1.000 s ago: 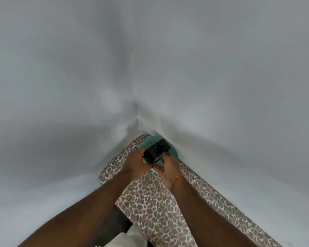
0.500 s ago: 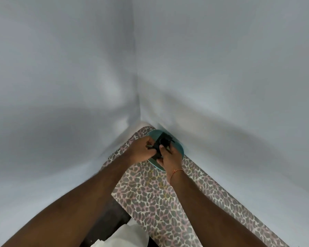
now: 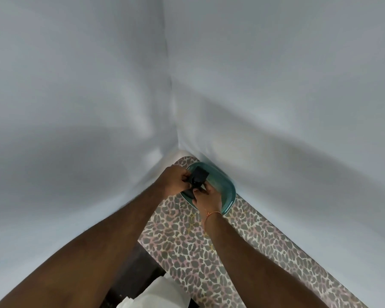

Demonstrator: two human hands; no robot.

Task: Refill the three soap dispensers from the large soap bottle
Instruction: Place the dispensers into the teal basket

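Note:
A small black object, possibly a dispenser's pump top, is held over a teal basket in the corner of the room. My left hand grips its left side and my right hand grips its lower right side. What lies under the black object is hidden by my hands. No large soap bottle is in view.
The teal basket stands on a leopard-print surface that runs along the right wall. White walls meet in a corner right behind the basket. A white cloth shows at the bottom edge, beside a dark gap.
The view has shifted and both hands have closed in tighter around the black object, which has turned a little between them. It stays over the basket.

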